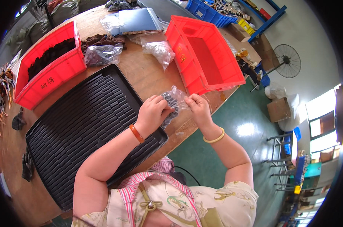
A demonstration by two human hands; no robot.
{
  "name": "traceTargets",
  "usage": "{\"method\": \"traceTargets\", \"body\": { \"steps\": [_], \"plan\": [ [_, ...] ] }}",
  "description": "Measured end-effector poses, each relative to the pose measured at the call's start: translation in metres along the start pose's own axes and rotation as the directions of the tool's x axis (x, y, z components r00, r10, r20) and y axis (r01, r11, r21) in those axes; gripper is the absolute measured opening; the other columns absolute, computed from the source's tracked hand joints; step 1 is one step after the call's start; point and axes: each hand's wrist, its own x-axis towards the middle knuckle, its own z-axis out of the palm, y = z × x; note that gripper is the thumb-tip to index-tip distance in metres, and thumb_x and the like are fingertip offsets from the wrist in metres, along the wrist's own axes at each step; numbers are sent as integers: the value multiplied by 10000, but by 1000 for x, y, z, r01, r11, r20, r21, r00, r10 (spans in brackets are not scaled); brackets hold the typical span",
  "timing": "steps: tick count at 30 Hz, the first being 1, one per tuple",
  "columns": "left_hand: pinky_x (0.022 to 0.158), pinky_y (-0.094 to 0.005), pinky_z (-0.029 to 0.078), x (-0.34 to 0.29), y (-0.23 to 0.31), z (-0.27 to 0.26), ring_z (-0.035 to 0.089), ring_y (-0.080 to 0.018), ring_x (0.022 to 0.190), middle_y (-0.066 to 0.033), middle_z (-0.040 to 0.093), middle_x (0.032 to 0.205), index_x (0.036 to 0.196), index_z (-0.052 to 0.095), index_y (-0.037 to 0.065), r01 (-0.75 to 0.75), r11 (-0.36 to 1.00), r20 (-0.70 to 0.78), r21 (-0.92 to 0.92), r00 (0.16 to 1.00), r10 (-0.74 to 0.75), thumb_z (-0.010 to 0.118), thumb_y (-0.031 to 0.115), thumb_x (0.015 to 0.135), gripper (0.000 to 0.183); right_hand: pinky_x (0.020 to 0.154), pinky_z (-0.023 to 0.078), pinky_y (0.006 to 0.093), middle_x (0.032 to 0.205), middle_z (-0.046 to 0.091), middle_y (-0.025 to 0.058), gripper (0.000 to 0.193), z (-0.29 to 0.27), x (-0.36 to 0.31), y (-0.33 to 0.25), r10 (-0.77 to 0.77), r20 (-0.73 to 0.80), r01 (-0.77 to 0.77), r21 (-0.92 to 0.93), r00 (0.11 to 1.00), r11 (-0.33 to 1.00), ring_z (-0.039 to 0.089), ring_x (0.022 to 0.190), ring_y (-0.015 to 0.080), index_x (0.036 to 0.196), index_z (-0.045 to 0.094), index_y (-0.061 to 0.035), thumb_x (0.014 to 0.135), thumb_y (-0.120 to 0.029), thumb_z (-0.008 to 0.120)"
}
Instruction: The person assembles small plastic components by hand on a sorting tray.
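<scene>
Your left hand point(153, 110) and right hand point(197, 108) both pinch a small clear bag of dark parts point(172, 101), held above the surface point(141, 75) between the black tray point(84, 125) and the empty red bin point(205, 53).

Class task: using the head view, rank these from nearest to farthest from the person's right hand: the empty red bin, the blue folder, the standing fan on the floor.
From the right hand:
1. Empty red bin, just beyond the hand on the table.
2. Blue folder, at the far table edge, toward the left.
3. Standing fan, off the table, on the floor far right.
</scene>
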Motion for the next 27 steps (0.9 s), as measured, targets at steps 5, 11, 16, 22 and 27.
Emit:
{"method": "traceTargets", "body": {
  "steps": [5, 11, 16, 22, 27],
  "plan": [
    [718, -389, 471, 0, 0, -3, 594, -287, 787, -64, 582, 762, 740, 606, 80, -41, 998, -22, 50, 999, 42, 790, 173, 753, 207, 535, 314, 215, 659, 434, -77, 264, -6, 0, 4, 84, 32, -87, 103, 996, 991, 388, 610, 24, 756, 546, -85, 992, -186, 604],
    [710, -374, 464, 1, 8, -14, 606, -263, 774, -73, 602, 780, 777, 633, 76, 54, 999, 15, 6, 998, -54, 751, 247, 827, 214, 588, 386, 204, 735, 502, -56, 226, -10, -3, -1, 184, 273, -267, 309, 944, 913, 466, 649, 42, 863, 566, -111, 1023, -271, 564],
    [695, -382, 474, 20, 27, -14, 603, -278, 758, -101, 617, 797, 820, 631, 31, 277, 956, 99, -98, 958, -268, 694, 279, 896, 267, 615, 398, 212, 765, 518, -50, 242, -5, -5, -9, 136, 326, -235, 286, 936, 929, 476, 687, 45, 895, 571, -109, 1043, -293, 520],
    [676, -358, 479, 30, 19, -1, 590, -228, 724, -112, 617, 804, 863, 632, -4, 505, 804, 351, -315, 849, -396, 634, 333, 959, 350, 629, 401, 216, 793, 537, -38, 202, -2, -6, -7, 123, 344, -240, 321, 931, 916, 487, 709, 51, 933, 589, -104, 1040, -254, 505],
    [722, -369, 480, 27, 15, -4, 596, -253, 776, -121, 633, 829, 876, 639, 1, 526, 795, 401, -302, 827, -395, 630, 293, 957, 303, 634, 408, 223, 818, 545, -33, 215, 0, -11, -13, 181, 326, -298, 355, 928, 886, 499, 707, 59, 925, 584, -102, 1032, -272, 507]
  ]
}}
